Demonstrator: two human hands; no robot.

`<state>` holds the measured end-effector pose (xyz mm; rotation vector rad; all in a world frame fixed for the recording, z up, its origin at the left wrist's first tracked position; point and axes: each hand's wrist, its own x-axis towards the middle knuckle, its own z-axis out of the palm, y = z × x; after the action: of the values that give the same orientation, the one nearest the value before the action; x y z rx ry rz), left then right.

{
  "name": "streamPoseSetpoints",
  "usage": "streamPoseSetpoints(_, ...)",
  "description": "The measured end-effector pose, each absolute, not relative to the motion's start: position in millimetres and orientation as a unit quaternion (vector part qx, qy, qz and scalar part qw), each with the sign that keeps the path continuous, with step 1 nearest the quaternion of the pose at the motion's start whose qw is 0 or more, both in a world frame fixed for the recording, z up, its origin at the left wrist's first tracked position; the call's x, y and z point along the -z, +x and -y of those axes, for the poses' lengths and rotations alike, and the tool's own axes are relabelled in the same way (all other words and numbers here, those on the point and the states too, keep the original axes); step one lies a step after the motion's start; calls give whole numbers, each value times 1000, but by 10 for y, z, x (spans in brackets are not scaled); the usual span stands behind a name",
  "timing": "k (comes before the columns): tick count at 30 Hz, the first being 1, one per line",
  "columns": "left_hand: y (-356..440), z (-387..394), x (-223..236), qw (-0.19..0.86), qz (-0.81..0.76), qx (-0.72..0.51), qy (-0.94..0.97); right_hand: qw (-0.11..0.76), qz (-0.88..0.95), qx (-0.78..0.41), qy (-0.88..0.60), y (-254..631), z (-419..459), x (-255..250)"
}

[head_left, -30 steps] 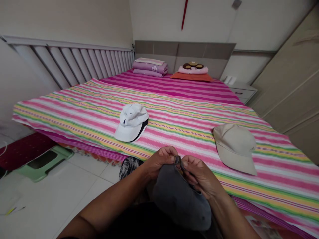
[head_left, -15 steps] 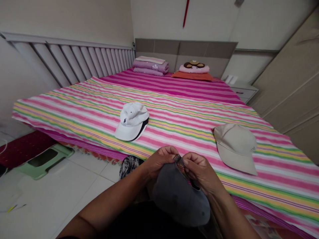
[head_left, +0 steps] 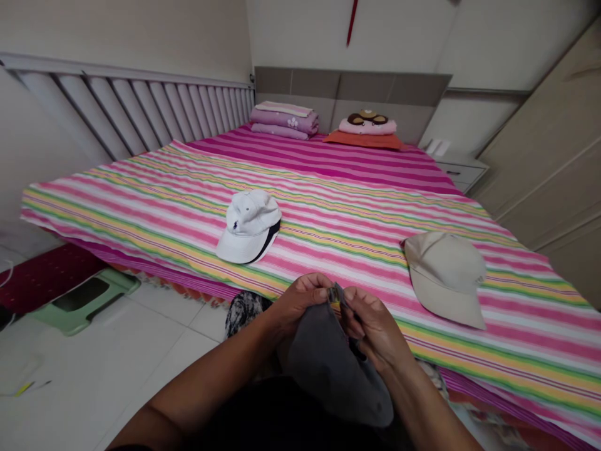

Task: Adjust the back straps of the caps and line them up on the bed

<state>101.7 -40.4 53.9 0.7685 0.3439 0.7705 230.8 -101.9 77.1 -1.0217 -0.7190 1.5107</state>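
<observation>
In the head view, the person's left grip and right grip meet low in the middle, in front of the near edge of the bed. Both are clenched on a grey cap, which hangs over the dark clothing of the lap, below the level of the bedcover. The left grip pinches the cap's edge beside a small metal buckle on its strap, thumb and fingertips closed together. The right grip holds the strap end just beside the buckle, with its fingers curled in. Something yellow shows at the opening between them; it is too small to make out.

On the striped cover, a white cap with a small dark logo lies ahead and to the left, its brim towards the near edge; a black part shows along its right side. A beige cap lies well apart from it, to the right of the grips, its brim also pointing nearer.

Further back, folded purple bedding and a pink bundle on an orange piece sit before the headboard. A green stool stands on the tiled floor at left.
</observation>
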Motion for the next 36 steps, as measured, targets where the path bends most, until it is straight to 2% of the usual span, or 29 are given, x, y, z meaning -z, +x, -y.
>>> streamPoseSetpoints(15,1023,420,-552,849,-163,-363,349,517,329,-645,-456,2289,1047,-781)
streamPoseSetpoints(22,1019,413,-529,848,-181,-361,344,541,388,-573,-477,2364,1011,-713)
streamPoseSetpoints(36,1041,453,-610,821,-209,-362,390,573,378,-544,-483,2330,1060,-743)
